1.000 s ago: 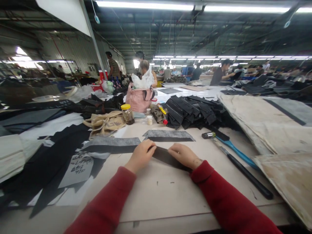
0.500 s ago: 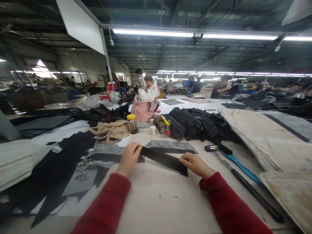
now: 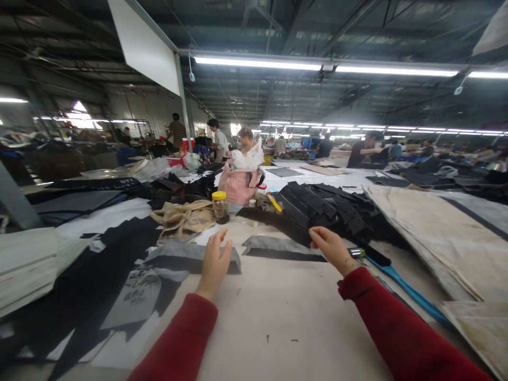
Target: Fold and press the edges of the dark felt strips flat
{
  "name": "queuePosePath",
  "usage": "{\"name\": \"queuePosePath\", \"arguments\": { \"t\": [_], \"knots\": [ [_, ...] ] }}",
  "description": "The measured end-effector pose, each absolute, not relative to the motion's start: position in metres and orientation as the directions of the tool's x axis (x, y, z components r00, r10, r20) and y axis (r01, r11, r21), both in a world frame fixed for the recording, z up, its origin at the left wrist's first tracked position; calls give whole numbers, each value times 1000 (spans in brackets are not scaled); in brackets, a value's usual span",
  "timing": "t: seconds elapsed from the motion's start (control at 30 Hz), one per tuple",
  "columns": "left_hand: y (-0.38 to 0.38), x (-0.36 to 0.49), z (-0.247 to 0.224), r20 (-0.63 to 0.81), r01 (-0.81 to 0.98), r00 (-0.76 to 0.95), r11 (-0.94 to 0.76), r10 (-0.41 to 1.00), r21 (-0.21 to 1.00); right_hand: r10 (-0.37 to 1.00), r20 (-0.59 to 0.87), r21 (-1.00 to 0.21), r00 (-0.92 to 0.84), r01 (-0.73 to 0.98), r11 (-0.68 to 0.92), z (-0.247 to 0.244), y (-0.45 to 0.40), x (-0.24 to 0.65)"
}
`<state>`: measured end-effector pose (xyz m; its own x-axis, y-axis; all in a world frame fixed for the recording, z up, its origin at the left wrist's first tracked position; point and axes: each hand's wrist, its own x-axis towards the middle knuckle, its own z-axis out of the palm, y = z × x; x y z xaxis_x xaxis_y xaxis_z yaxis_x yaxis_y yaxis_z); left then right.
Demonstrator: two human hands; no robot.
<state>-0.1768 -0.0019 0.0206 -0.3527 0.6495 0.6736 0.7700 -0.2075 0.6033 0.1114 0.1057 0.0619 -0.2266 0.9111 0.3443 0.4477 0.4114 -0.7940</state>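
Observation:
Pinched in my right hand [image 3: 330, 247] is one end of a black fabric strip [image 3: 273, 222], which stretches away to the left toward the pile of black pieces [image 3: 321, 203]. My left hand [image 3: 216, 262] is empty, its thumb and fingers apart, over the edge of a grey piece with a dark border [image 3: 178, 254]. A second grey piece with a dark border [image 3: 281, 246] lies on the table just below the held strip. Beyond my left hand stand a jar with a yellow lid [image 3: 220, 207] and a tan cloth [image 3: 184, 218].
A blue-handled brush [image 3: 408, 288] lies to the right, beside stacked cream sheets [image 3: 420, 233]. Dark cut pieces [image 3: 95, 264] and a grey tag with writing [image 3: 133, 296] cover the left. A pink bag [image 3: 240, 184] stands at the back, with co-workers beyond.
My left hand has let go of the black strip. My right hand has carried it up and away, toward the pile. The view has shifted slightly.

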Motion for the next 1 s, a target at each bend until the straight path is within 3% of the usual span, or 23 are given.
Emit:
{"name": "queuePosePath", "arguments": {
  "t": [0.17,0.27,0.37,0.47,0.6,0.73,0.83,1.0],
  "knots": [
    [1,-158,11,630,793,-211,-246,748,558,953,304,-892,10,353,281,110,185,101],
    [2,-148,7,592,823,-89,-275,801,497,950,309,-904,46,325,278,127,219,97],
    [2,-143,3,532,851,-5,-276,847,447,936,350,-855,-26,400,331,114,219,100],
    [3,-139,0,490,866,53,-285,870,412,916,345,-745,-205,534,400,77,188,107],
    [4,-134,-5,452,873,125,-314,883,374,772,263,-291,-579,715,636,32,138,111],
    [4,-129,-8,434,876,168,-336,885,346,716,119,25,-688,723,691,18,110,105],
    [3,-122,-8,427,873,207,-364,880,326,728,67,96,-683,730,676,19,96,102],
    [5,-93,-5,392,832,328,-460,859,311,750,76,79,-657,754,652,19,72,104]
  ]
}}
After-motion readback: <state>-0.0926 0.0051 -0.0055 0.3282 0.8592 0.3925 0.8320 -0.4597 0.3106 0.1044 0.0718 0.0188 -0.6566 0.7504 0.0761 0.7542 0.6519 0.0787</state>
